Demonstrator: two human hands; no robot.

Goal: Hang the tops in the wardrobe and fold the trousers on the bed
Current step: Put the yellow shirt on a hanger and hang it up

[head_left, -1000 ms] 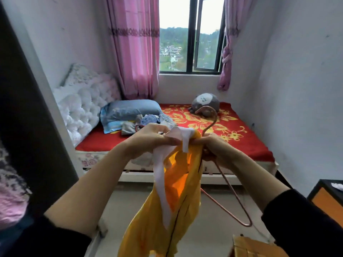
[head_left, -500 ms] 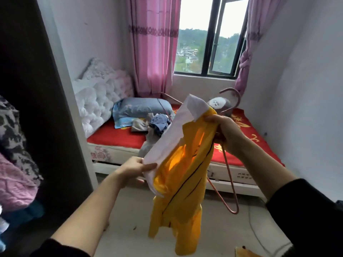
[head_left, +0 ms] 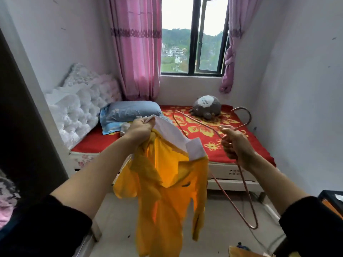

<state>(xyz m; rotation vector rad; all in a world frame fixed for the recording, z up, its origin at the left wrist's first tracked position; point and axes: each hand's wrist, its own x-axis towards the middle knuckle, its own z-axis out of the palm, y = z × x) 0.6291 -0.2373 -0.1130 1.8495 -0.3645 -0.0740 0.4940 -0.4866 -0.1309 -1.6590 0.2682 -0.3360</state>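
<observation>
1. Top (head_left: 167,191), yellow with a white collar (head_left: 172,134), hangs in the air in front of the bed (head_left: 213,145).
2. The left hand (head_left: 141,127) carries it, its grip pinching the collar.
3. The right hand (head_left: 234,143) has its grip closed round the hanger (head_left: 248,197) just under the hook; the wire passes behind the cloth, and I cannot tell if it is inside.
4. Some clothes (head_left: 7,197) already hang in the wardrobe (head_left: 27,127).
5. I judge that this top is not yet hung, and a heap (head_left: 125,128) on the bed waits. I see no folded trousers.
</observation>
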